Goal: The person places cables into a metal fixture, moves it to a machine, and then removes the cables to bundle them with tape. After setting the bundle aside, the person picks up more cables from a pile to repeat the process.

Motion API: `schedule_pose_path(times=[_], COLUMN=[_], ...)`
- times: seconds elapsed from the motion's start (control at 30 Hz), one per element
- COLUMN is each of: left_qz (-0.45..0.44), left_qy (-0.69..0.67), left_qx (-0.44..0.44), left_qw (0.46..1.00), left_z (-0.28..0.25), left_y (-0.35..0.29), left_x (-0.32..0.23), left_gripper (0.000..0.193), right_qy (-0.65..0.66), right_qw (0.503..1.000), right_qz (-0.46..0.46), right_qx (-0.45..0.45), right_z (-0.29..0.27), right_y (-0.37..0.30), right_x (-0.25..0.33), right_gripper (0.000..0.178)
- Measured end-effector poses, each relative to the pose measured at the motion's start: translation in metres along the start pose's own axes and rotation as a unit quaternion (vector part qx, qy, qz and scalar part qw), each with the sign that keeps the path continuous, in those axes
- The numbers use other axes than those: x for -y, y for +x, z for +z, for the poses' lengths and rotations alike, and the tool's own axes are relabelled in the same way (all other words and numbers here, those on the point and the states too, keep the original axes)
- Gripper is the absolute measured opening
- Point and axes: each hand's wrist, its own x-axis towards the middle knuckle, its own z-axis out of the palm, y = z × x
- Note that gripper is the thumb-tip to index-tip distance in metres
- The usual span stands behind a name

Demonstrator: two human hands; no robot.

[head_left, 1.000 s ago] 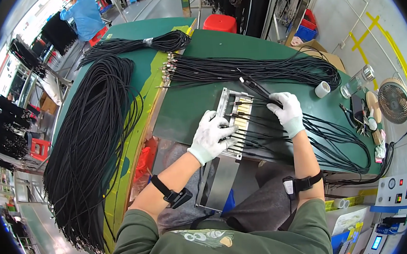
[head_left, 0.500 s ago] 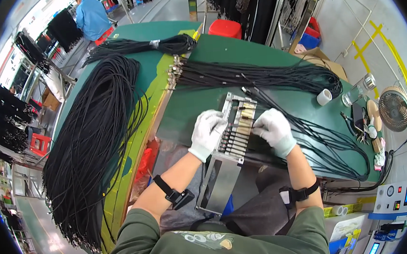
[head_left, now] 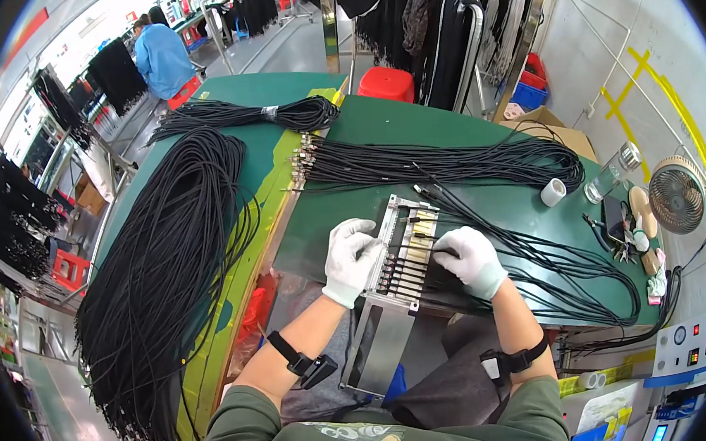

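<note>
A metal fixture (head_left: 388,218) with a row of slots lies in front of me, tilted. Several black cables with metal ends sit side by side in its lower slots, and a pale yellow strip (head_left: 421,225) shows along the upper part. My left hand (head_left: 350,264), in a white glove, is at the fixture's left edge with fingers closed; what they pinch is too small to make out. On the right side my gloved right hand (head_left: 474,265) has its fingers curled round a black cable (head_left: 427,236) that runs into the fixture. Its fingertips are partly hidden.
Black cable bundles (head_left: 178,209) cover the table's left side; another bundle (head_left: 447,157) stretches across the back. Loose cables (head_left: 571,257) loop at right, near a white roll (head_left: 553,192), a glass bottle (head_left: 612,172), pliers (head_left: 598,230) and a fan (head_left: 676,195). A person (head_left: 163,60) sits far left.
The whole view has shifted, so the table sits lower in the picture. My left hand stays by the fixture's left edge; my right hand stays on its right, fingers more curled.
</note>
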Motion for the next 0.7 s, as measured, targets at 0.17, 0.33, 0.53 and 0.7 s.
schedule_pose_path(times=[0.17,0.33,0.53,0.7], left_qz=[-0.002,-0.024,-0.03,0.026], left_qy=[0.114,0.099,0.077,0.102], left_qx=[0.01,-0.013,0.036,0.082], left_qw=[0.993,0.995,0.996,0.991], left_z=[-0.001,0.007,0.004,0.007], left_y=[0.008,0.006,0.001,0.005], left_x=[-0.006,0.008,0.013,0.0], left_gripper=[0.014,0.014,0.017,0.025], right_qy=[-0.093,-0.089,-0.129,-0.144], right_qw=[0.994,0.994,0.99,0.988], right_qz=[0.012,0.041,0.035,0.015], right_qx=[0.052,0.042,0.053,0.045], right_z=[-0.004,-0.01,-0.007,-0.003], right_y=[-0.001,-0.001,-0.005,-0.006], right_x=[0.009,0.001,0.001,0.002], right_gripper=[0.014,0.012,0.012,0.011])
